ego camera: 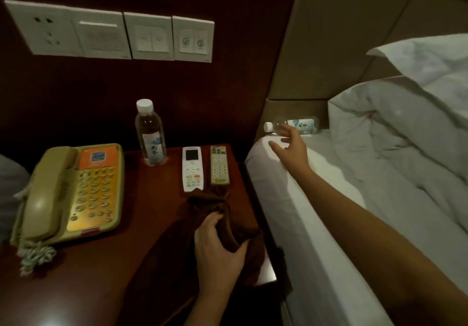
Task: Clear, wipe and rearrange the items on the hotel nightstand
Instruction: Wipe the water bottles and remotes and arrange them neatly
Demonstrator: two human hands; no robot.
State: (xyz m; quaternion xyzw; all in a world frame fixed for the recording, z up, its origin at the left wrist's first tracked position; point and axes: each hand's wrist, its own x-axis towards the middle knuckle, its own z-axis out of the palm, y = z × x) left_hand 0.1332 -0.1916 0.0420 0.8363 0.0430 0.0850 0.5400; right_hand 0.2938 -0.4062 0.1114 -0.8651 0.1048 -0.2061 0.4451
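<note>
your left hand sat lowest in the frame, at bottom centre, its fingers curled into a bunched dark brown cloth on the front right part of the nightstand. from there, going left to right: at the left of the frame a beige telephone lay flat on the wooden top, its handset in the cradle along the left edge and its coiled cord hanging at the lower left. above it, in the upper left, a row of white wall switch plates sat on the dark panel. near the frame's centre a capped water bottle stood upright at the back of the nightstand. just right of it a white remote and a beige remote lay side by side, close but apart, their near ends just beside the cloth. further right your right hand was stretched over the white bed, fingers spread and holding nothing, just in front of a second water bottle lying on its side against the headboard; you could not tell whether the fingertips touched it. white pillows filled the right of the frame.
</note>
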